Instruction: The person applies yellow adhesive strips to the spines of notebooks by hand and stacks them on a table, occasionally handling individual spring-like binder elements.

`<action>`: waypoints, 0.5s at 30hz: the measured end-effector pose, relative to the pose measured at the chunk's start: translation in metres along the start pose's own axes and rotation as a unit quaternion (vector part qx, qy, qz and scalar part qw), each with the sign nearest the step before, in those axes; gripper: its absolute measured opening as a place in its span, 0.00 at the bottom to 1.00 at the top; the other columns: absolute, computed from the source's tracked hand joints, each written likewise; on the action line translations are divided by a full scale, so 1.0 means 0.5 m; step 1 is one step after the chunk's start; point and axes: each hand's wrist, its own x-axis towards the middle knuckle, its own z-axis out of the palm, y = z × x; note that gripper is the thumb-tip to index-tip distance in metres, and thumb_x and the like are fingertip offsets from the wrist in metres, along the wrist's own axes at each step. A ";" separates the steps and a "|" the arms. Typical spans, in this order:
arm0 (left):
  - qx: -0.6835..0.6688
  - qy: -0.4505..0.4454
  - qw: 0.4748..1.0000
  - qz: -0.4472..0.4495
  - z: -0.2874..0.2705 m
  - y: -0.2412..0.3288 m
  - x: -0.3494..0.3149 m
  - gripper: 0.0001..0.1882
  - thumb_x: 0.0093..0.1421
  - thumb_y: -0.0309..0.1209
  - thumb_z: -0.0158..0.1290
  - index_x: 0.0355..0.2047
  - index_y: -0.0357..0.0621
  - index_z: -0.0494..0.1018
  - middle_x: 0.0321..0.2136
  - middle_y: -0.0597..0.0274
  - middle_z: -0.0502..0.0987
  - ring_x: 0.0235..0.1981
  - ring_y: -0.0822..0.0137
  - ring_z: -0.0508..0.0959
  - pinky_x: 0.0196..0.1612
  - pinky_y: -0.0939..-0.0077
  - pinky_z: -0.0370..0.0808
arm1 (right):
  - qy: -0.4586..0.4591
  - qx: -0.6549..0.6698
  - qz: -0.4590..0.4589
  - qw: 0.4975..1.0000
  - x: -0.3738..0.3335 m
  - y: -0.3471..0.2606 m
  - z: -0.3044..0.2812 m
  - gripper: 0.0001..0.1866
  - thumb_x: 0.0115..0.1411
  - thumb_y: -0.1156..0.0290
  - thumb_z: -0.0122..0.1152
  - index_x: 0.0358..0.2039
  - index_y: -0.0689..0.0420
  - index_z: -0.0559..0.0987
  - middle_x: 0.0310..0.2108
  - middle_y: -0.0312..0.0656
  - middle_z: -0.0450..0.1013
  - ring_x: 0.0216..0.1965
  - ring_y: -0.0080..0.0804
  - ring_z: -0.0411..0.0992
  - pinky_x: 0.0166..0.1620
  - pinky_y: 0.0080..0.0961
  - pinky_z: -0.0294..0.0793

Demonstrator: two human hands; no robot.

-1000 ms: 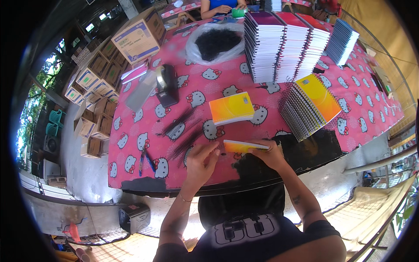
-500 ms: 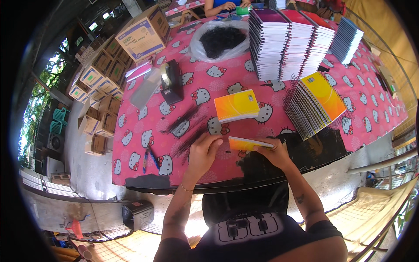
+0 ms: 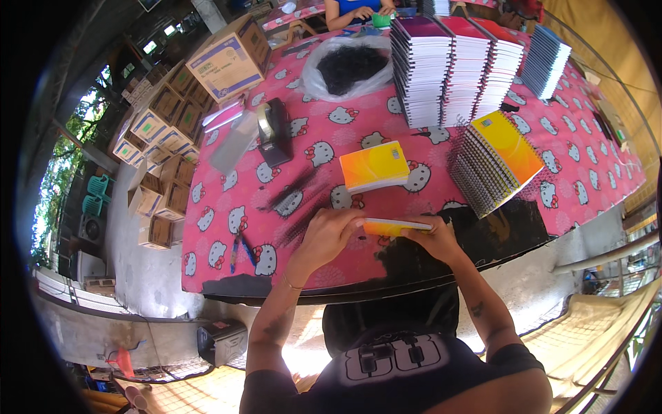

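Over the table's near edge I hold a small yellow-orange notebook, tilted so its white page edges face up. My right hand is closed on its right end, thumb along the near side. At the other end, the fingers of my left hand are bent and pinched against the notebook's corner; whether a thin wire is between them too is hidden. Black spiral binding coils lie just beyond my left hand. Past the held notebook rests a short stack of matching notebooks. Pliers with blue handles lie to the left.
Coil-bound yellow notebooks stand stacked at right. Tall notebook stacks rise behind, beside a plastic bag of black coils. A tape dispenser and a carton are at left. Another person's hands work at the far side.
My left hand has moved right, from just off the notebook to its left end. My right hand still holds the notebook, now slightly more level. The view has shifted a little.
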 end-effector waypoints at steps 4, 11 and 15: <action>-0.038 -0.010 0.999 0.001 0.003 0.020 0.017 0.11 0.64 0.34 0.58 0.42 0.41 0.76 0.36 0.55 0.76 0.34 0.53 0.79 0.33 0.61 0.75 | -0.009 0.016 -0.013 1.000 0.000 0.005 -0.001 0.15 0.63 0.78 0.63 0.50 0.63 0.81 0.40 0.39 0.82 0.40 0.19 0.75 0.46 0.20 0.75; 0.140 -0.075 0.986 -0.045 0.003 0.044 0.019 0.27 0.65 0.44 0.56 0.58 0.42 0.69 0.53 0.49 0.72 0.55 0.46 0.73 0.55 0.48 0.68 | 0.012 0.026 0.002 1.000 -0.009 -0.010 0.009 0.14 0.64 0.76 0.63 0.50 0.64 0.81 0.40 0.39 0.81 0.40 0.18 0.74 0.45 0.20 0.75; 0.276 0.033 0.960 -0.045 0.106 0.114 -0.055 0.39 0.67 0.54 0.47 0.66 0.33 0.59 0.66 0.41 0.60 0.69 0.41 0.57 0.66 0.33 0.49 | 0.052 0.068 0.018 0.996 -0.018 -0.059 0.022 0.14 0.65 0.75 0.63 0.50 0.65 0.81 0.40 0.38 0.81 0.41 0.17 0.74 0.45 0.20 0.75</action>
